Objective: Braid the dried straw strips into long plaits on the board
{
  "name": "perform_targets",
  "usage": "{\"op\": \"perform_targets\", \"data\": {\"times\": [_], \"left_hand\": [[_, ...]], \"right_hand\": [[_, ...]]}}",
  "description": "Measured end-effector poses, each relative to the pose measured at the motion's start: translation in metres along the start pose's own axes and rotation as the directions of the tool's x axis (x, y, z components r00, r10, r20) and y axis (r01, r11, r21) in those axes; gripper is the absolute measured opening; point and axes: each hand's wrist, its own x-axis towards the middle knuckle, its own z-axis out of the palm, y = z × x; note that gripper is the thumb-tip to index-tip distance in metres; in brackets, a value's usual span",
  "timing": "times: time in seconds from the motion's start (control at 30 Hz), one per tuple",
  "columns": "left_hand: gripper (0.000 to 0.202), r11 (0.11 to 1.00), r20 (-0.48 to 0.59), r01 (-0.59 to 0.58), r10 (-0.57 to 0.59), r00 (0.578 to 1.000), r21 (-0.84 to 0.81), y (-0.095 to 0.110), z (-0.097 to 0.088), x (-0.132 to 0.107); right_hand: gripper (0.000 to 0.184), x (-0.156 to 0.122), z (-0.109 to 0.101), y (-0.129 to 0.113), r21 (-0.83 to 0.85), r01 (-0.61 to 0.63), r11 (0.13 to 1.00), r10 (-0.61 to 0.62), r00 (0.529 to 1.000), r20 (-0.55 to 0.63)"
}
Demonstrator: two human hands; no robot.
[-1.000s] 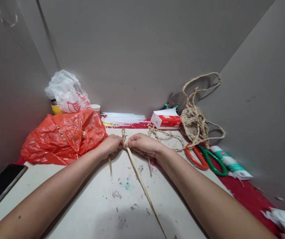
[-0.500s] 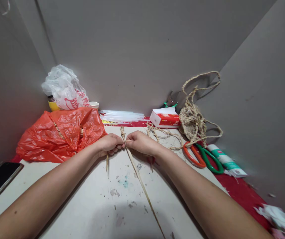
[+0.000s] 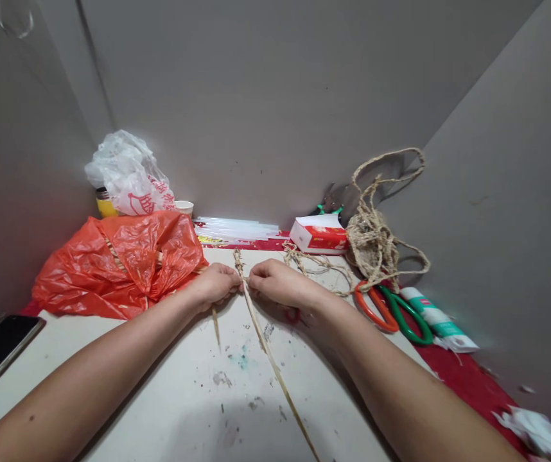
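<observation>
A short braided straw cord (image 3: 237,259) lies on the white board (image 3: 160,385), running away from between my hands. My left hand (image 3: 218,283) is closed in a pinch at the cord's near end, and a short straw end (image 3: 216,327) pokes out below its fingers. On the other side my right hand (image 3: 275,282) pinches a straw strand close to the same spot, its fingertips a little apart from the left ones. From there a long flat straw strand (image 3: 278,372) stretches toward me across the board. The fingertips partly hide the crossing.
An orange plastic bag (image 3: 121,263) bulges at left, near a phone (image 3: 3,353). Clear sticks (image 3: 237,229) and a red-and-white box (image 3: 321,236) line the back. At right are coiled straw rope (image 3: 374,244), orange-and-green-handled scissors (image 3: 408,316) and a white-and-green packet (image 3: 439,319).
My hands have drawn slightly apart at the fingertips, the right one shifting a little right. The short straw end under my left hand has swung right. The whole view has moved slightly.
</observation>
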Motion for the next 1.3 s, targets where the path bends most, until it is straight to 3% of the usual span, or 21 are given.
{"op": "perform_targets", "data": {"times": [0.2, 0.3, 0.37, 0.43, 0.53, 0.57, 0.63, 0.7, 0.73, 0.83, 0.9, 1.07, 1.2, 1.3], "left_hand": [[0.026, 0.999, 0.031, -0.004, 0.005, 0.999, -0.045, -0.002, -0.003, -0.001], [0.027, 0.998, 0.049, 0.001, 0.002, 0.999, -0.060, -0.002, -0.004, -0.003], [0.026, 0.997, 0.050, -0.006, 0.010, 0.999, -0.072, -0.001, -0.005, -0.003], [0.024, 0.995, 0.062, -0.013, 0.020, 0.998, -0.098, -0.002, -0.006, -0.003], [0.019, 0.986, 0.122, 0.001, 0.020, 0.992, -0.169, -0.001, -0.011, -0.003], [0.016, 0.982, 0.147, 0.015, 0.014, 0.989, -0.189, -0.001, -0.013, -0.003], [0.011, 0.975, 0.183, 0.043, -0.002, 0.983, -0.217, 0.001, -0.017, -0.003], [0.010, 0.970, 0.214, 0.066, -0.015, 0.977, -0.235, 0.002, -0.021, -0.002], [0.010, 0.968, 0.228, 0.072, -0.016, 0.974, -0.241, 0.002, -0.022, -0.002], [0.011, 0.969, 0.265, 0.057, 0.009, 0.964, -0.241, 0.001, -0.023, 0.000], [0.011, 0.974, 0.274, 0.039, 0.025, 0.961, -0.223, -0.001, -0.023, 0.000], [0.013, 0.984, 0.246, 0.049, -0.005, 0.969, -0.173, 0.000, -0.021, 0.000], [0.010, 0.998, 0.261, -0.019, 0.033, 0.965, -0.057, 0.001, -0.019, -0.001], [0.013, 0.995, 0.214, -0.084, 0.069, 0.974, 0.061, 0.000, -0.018, -0.001]], "right_hand": [[0.023, -0.004, 0.018, -0.009, 0.051, -0.065, 0.997, 0.056, 0.985, 0.161], [0.024, -0.011, 0.023, -0.020, -0.045, -0.077, 0.996, 0.082, 0.990, 0.118], [0.023, -0.018, 0.023, -0.029, -0.121, -0.045, 0.992, 0.055, 0.995, 0.082], [0.022, -0.026, 0.019, -0.036, -0.159, 0.029, 0.987, -0.010, 0.993, 0.118], [0.029, -0.033, 0.006, -0.037, -0.045, 0.103, 0.994, -0.089, 0.969, 0.232], [0.031, -0.032, 0.001, -0.034, 0.017, 0.099, 0.995, -0.101, 0.978, 0.183], [0.034, -0.025, -0.007, -0.026, 0.106, 0.099, 0.989, -0.092, 0.993, -0.073], [0.030, -0.015, -0.010, -0.016, 0.160, 0.111, 0.981, -0.059, 0.953, -0.299], [0.028, -0.010, -0.008, -0.012, 0.202, 0.108, 0.973, -0.039, 0.948, -0.315], [0.025, 0.001, 0.006, -0.008, 0.424, 0.002, 0.905, 0.039, 0.995, -0.089], [0.026, 0.004, 0.015, -0.009, 0.522, -0.081, 0.849, 0.057, 0.996, 0.061], [0.031, 0.006, 0.016, -0.007, 0.459, -0.138, 0.878, 0.102, 0.989, 0.103], [0.030, 0.009, 0.008, 0.002, 0.462, -0.193, 0.865, 0.083, 0.966, 0.246], [0.028, 0.011, 0.006, 0.006, 0.499, -0.223, 0.837, 0.055, 0.943, 0.328]]}}
